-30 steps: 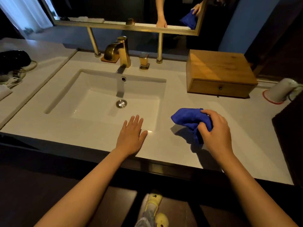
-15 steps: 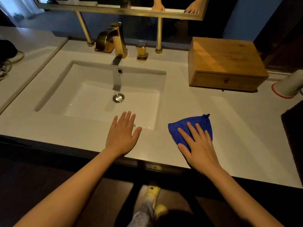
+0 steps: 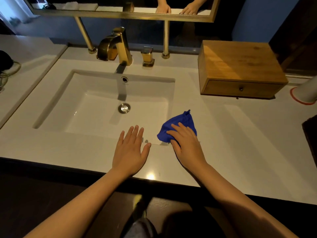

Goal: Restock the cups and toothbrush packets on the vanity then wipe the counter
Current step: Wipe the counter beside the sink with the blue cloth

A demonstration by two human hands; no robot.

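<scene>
My blue cloth (image 3: 178,125) lies bunched flat on the white surface (image 3: 240,134), at the front right corner of the sink, one pointed corner aiming toward the back wall. My right hand (image 3: 186,145) presses flat on its near part, fingers spread across it.

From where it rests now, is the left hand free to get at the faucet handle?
Probably yes. The left hand lies flat and empty on the counter edge; only the open sink basin separates it from the faucet handle.
</scene>
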